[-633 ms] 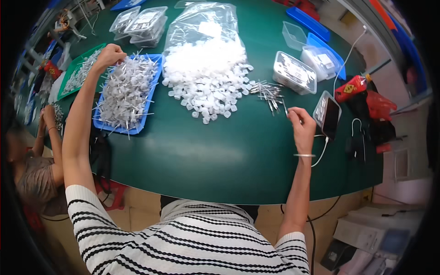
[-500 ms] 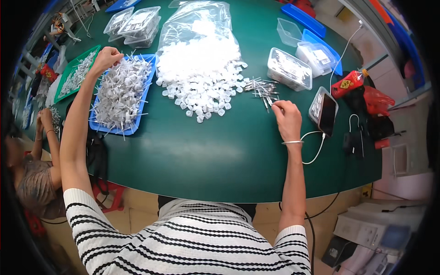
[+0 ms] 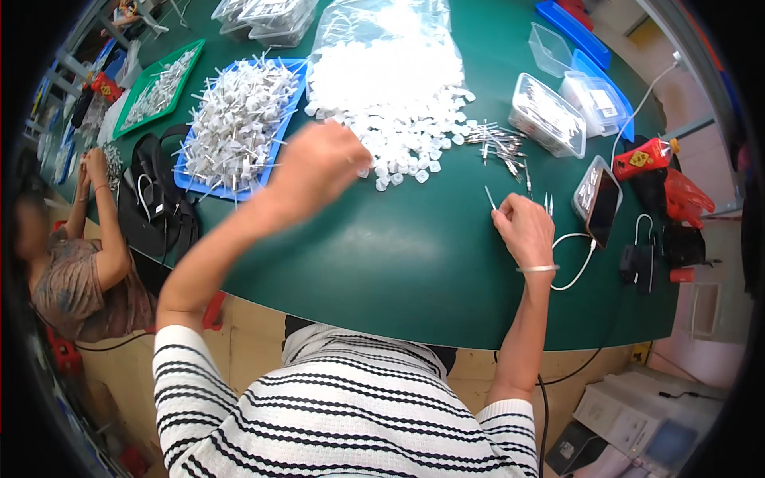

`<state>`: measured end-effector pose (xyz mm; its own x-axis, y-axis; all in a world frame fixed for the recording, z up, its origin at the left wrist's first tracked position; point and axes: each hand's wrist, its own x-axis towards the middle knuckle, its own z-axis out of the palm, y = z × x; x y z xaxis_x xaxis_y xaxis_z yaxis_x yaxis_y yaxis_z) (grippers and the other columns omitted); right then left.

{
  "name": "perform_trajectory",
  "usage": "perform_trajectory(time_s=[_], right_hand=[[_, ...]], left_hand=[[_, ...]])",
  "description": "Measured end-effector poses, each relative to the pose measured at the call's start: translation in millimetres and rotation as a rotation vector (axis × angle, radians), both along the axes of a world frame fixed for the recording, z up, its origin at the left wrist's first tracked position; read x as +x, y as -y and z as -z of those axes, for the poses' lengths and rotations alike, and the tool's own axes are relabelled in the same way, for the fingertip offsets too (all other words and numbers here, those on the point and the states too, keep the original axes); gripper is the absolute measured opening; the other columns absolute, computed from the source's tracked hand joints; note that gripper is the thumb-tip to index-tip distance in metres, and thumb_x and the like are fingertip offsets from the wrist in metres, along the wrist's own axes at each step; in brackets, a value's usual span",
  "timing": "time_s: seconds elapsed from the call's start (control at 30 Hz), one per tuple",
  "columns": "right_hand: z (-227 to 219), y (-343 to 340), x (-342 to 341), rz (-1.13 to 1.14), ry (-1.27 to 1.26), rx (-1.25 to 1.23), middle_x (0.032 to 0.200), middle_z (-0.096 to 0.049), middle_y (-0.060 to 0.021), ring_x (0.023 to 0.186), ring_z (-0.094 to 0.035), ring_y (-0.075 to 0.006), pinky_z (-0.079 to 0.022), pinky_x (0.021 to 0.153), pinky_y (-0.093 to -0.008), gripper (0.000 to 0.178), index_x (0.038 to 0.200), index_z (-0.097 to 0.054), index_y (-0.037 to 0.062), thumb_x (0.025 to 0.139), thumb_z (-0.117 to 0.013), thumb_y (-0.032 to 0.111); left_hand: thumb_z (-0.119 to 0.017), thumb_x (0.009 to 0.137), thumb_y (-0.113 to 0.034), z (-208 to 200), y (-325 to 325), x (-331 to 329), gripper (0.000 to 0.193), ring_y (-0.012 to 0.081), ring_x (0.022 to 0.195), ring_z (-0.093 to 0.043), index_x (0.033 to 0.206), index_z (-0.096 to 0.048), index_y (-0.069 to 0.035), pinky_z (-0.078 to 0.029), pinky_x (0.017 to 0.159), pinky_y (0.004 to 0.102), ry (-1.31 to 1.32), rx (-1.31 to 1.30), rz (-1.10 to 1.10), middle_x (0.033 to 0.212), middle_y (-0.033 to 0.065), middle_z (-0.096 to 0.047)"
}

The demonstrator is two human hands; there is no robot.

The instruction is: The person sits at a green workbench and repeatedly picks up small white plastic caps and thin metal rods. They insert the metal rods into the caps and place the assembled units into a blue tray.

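Pinching a thin stick

The right hand pinches the stick over the green counter; the left hand is blurry by the white caps, and I cannot tell what its fingers hold

Workshop: green worktable, parts trays

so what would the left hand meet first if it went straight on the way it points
Likely the heap of small, white, squarish plastic pieces: the left hand points ahead and right toward it and overlaps its edge in view, though height is unclear.
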<state>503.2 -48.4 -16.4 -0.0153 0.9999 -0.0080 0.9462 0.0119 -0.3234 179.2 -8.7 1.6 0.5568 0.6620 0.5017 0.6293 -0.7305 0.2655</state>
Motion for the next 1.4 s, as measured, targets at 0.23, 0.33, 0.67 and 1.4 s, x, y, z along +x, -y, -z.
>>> perform_trajectory(time_s=[0.23, 0.33, 0.67, 1.4], right_hand=[[-4, 14, -2, -0.023, -1.091, -0.252, 0.078, -0.064, -0.0028, 0.071, -0.058, -0.006, -0.043, 0.062, -0.0188, 0.012, 0.083, -0.062, -0.0021, 0.083, -0.067, 0.009], [-6, 11, -17, -0.11, -1.272, -0.302, 0.085, -0.065, -0.0041, 0.077, -0.059, -0.0079, -0.044, 0.068, -0.0197, 0.012, 0.09, -0.062, -0.0018, 0.085, -0.065, 0.009], [25, 8, -51, -0.059, -1.527, -0.274, 0.09, -0.063, -0.003, 0.084, -0.056, -0.0084, -0.042, 0.074, -0.0207, 0.012, 0.095, -0.062, 0.0011, 0.085, -0.064, 0.007], [30, 21, -107, 0.035, -1.905, -0.201, 0.095, -0.063, -0.0107, 0.084, -0.063, -0.0147, -0.051, 0.08, -0.0287, 0.014, 0.103, -0.054, 0.0003, 0.089, -0.056, 0.001]], left_hand=[[-0.073, 0.07, -0.006, 69, 14, 27, 0.018, 0.0224, 0.076, -0.056, 0.083, -0.061, -0.008, -0.045, 0.066, 0.0338, 0.05, 0.049, -0.047, 0.081, 0.0046, -0.06], [-0.073, 0.07, -0.004, 74, 15, 21, 0.02, 0.0226, 0.078, -0.057, 0.085, -0.061, -0.007, -0.046, 0.064, 0.0331, 0.141, 0.077, -0.027, 0.086, 0.0052, -0.061], [-0.072, 0.073, -0.002, 72, 25, 25, 0.016, 0.022, 0.078, -0.06, 0.084, -0.061, -0.003, -0.049, 0.067, 0.0308, 0.252, -0.138, -0.125, 0.084, 0.0074, -0.064], [-0.06, 0.09, -0.01, 53, 49, 45, 0.023, 0.0135, 0.085, -0.064, 0.111, -0.06, 0.001, -0.052, 0.076, 0.0229, 1.254, -1.488, 0.016, 0.092, 0.0087, -0.066]])
